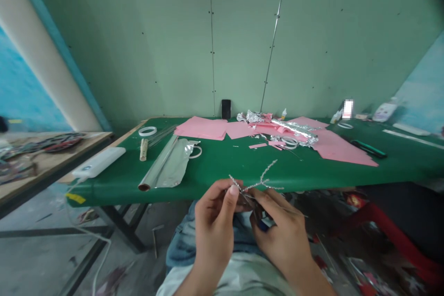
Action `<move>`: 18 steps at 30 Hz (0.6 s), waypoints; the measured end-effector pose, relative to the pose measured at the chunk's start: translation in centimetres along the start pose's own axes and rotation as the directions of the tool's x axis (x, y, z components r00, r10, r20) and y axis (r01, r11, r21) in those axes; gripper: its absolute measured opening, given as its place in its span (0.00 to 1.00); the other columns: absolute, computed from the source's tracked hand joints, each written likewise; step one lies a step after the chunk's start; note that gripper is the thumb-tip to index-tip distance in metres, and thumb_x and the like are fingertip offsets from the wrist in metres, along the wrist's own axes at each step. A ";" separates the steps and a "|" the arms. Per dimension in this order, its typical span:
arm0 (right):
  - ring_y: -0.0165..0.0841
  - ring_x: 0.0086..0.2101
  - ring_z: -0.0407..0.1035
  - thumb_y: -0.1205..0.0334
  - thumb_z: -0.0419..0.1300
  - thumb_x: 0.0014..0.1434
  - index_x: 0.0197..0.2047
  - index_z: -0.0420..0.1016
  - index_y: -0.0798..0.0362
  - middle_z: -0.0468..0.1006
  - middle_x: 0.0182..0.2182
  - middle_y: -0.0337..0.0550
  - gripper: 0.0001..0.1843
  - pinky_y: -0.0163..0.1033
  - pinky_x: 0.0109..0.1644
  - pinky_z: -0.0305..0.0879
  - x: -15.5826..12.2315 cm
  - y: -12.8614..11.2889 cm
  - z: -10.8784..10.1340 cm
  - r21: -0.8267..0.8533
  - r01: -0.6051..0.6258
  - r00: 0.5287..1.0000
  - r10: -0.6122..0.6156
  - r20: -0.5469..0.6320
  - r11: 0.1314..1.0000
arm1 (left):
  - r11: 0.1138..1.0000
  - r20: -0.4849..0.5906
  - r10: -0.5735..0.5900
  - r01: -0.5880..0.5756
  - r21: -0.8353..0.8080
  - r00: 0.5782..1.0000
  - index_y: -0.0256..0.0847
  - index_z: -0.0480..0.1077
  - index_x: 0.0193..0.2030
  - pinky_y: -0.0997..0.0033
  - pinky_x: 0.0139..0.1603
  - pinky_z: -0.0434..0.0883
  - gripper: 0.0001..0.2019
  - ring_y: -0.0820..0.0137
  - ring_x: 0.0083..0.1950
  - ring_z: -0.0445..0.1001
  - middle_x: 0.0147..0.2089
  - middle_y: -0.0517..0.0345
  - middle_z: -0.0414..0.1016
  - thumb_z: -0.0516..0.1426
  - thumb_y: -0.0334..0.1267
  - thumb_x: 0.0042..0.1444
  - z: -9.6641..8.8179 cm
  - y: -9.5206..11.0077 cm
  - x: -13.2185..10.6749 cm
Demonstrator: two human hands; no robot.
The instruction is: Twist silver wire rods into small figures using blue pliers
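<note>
A silvery twisted wire branch (262, 182), forked at its upper end, is held in front of my lap, just beyond the table's front edge. My left hand (218, 222) pinches the branch's lower part between thumb and fingers. Close beside it, my right hand (286, 231) curls around a dark tool (255, 208) with a blue part, perhaps pliers; the fingers cover most of it. The tool's tip lies against the wire near my left fingertips. A thin loose wire end sticks out past my right knuckles.
On the green table (215, 162) lie a foil roll (157, 166), pink paper sheets (201, 128), crumpled foil (255, 116), a tape roll (147, 131) and a green cutter (369, 148). A phone (226, 109) leans on the wall. A white power bank (100, 162) sits left; a red stool (391, 231) stands right.
</note>
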State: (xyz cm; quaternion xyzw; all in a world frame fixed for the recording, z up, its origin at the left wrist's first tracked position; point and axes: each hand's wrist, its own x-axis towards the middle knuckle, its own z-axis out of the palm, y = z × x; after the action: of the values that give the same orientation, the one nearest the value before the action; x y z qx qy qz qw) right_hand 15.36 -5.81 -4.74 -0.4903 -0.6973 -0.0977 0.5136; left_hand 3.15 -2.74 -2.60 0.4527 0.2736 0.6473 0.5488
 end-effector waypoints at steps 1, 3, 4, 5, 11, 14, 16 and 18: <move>0.35 0.38 0.78 0.74 0.55 0.55 0.51 0.75 0.48 0.81 0.38 0.42 0.23 0.36 0.40 0.75 0.0 0.0 -0.1 -0.021 -0.003 1.000 0.003 0.011 1.000 | 1.000 0.019 -0.021 0.021 -0.006 1.000 0.40 0.79 0.34 0.78 0.27 0.76 0.10 0.74 0.26 0.75 0.30 0.58 0.78 0.66 0.44 0.52 -0.1 0.1 0.1; 0.36 0.36 0.78 0.74 0.55 0.55 0.51 0.75 0.49 0.81 0.36 0.43 0.21 0.38 0.39 0.74 -0.1 0.2 -0.2 -0.067 -0.006 0.999 0.009 0.034 0.998 | 0.998 0.057 -0.056 0.056 0.000 0.997 0.40 0.79 0.34 0.77 0.27 0.77 0.10 0.73 0.27 0.75 0.32 0.57 0.79 0.67 0.44 0.51 -0.3 0.3 0.3; 0.37 0.36 0.77 0.73 0.56 0.55 0.51 0.75 0.49 0.81 0.36 0.43 0.21 0.38 0.38 0.74 -0.1 0.2 -0.2 -0.079 -0.006 0.999 0.009 0.039 0.997 | 0.998 0.069 -0.065 0.065 0.005 0.996 0.40 0.79 0.33 0.77 0.27 0.77 0.09 0.73 0.28 0.75 0.33 0.57 0.79 0.68 0.43 0.50 -0.4 0.4 0.4; 0.37 0.36 0.77 0.73 0.56 0.55 0.51 0.75 0.49 0.80 0.36 0.43 0.22 0.38 0.38 0.74 -0.1 0.2 -0.2 -0.075 -0.005 0.999 0.008 0.043 0.997 | 0.998 0.068 -0.063 0.063 0.004 0.996 0.40 0.79 0.32 0.77 0.26 0.77 0.09 0.74 0.28 0.75 0.33 0.57 0.79 0.68 0.43 0.49 -0.4 0.5 0.5; 0.33 0.35 0.77 0.78 0.56 0.50 0.47 0.77 0.47 0.81 0.35 0.40 0.24 0.34 0.37 0.73 0.2 0.0 0.0 0.187 -0.055 0.996 0.041 0.077 0.981 | 0.999 0.053 -0.014 0.016 -0.040 0.998 0.38 0.76 0.29 0.79 0.21 0.73 0.10 0.77 0.22 0.70 0.29 0.60 0.76 0.67 0.42 0.50 -0.1 0.2 0.8; 0.33 0.33 0.76 0.78 0.56 0.49 0.41 0.79 0.47 0.82 0.34 0.40 0.21 0.34 0.36 0.73 0.4 -0.2 0.0 0.260 -0.110 0.991 0.086 0.102 0.959 | 1.000 0.050 -0.007 0.008 -0.021 0.999 0.38 0.75 0.30 0.80 0.21 0.71 0.10 0.78 0.21 0.69 0.28 0.61 0.74 0.66 0.42 0.53 -0.1 0.0 0.6; 0.33 0.31 0.76 0.78 0.55 0.48 0.37 0.79 0.48 0.82 0.31 0.39 0.19 0.34 0.36 0.72 0.6 -0.4 0.0 0.297 -0.142 0.987 0.111 0.119 0.944 | 1.000 0.038 0.002 -0.001 -0.024 0.999 0.39 0.74 0.30 0.81 0.21 0.70 0.10 0.79 0.20 0.68 0.29 0.61 0.75 0.65 0.42 0.54 -0.1 -0.1 0.4; 0.33 0.30 0.76 0.77 0.55 0.47 0.36 0.79 0.48 0.82 0.30 0.38 0.18 0.35 0.36 0.73 0.7 -0.5 0.0 0.323 -0.171 0.982 0.133 0.135 0.931 | 0.999 0.035 -0.001 0.002 -0.034 0.999 0.39 0.74 0.30 0.80 0.20 0.69 0.10 0.79 0.20 0.67 0.30 0.61 0.75 0.65 0.43 0.54 -0.2 -0.2 0.4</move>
State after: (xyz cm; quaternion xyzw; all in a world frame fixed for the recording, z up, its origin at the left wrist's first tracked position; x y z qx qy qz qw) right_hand 15.01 -5.67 -4.01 -0.4536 -0.6912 0.0890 0.5555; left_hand 3.08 -2.31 -2.77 0.4542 0.2534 0.6435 0.5616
